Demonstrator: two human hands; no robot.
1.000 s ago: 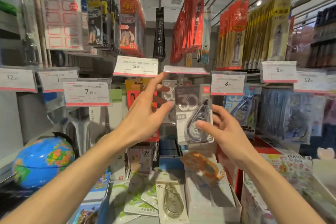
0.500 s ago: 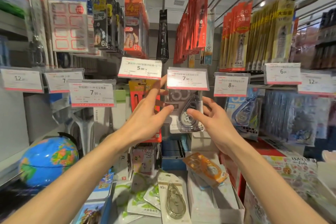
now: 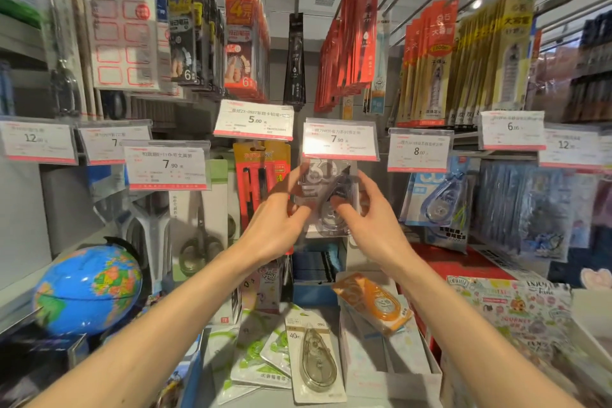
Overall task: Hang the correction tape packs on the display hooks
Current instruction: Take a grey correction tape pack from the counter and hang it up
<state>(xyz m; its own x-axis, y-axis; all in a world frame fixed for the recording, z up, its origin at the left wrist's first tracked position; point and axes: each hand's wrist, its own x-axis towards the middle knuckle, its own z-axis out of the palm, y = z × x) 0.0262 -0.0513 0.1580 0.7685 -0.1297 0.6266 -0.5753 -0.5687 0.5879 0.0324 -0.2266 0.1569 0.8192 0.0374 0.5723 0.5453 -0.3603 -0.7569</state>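
A grey correction tape pack (image 3: 326,187) with a dark tape dispenser hangs just under the 7.90 price tag (image 3: 340,140); the hook behind the tag is hidden. My left hand (image 3: 276,225) pinches the pack's left edge. My right hand (image 3: 371,222) holds its right side, thumb on the front. Below, more packs lie loose: an orange one (image 3: 374,303) on a white box (image 3: 390,371), a grey 40 m one (image 3: 316,361) and green ones (image 3: 261,354).
Blue correction tape packs (image 3: 440,195) hang under the 8.00 tag to the right. Red pen packs (image 3: 260,172) and scissors (image 3: 198,225) hang to the left. A globe (image 3: 87,288) sits low on the left. Sticker packs (image 3: 516,311) lie at the lower right.
Both hands carried the grey pack up and back under the 7.90 tag. The tag dropped down to cover the pack's top. My left hand now pinches the pack.
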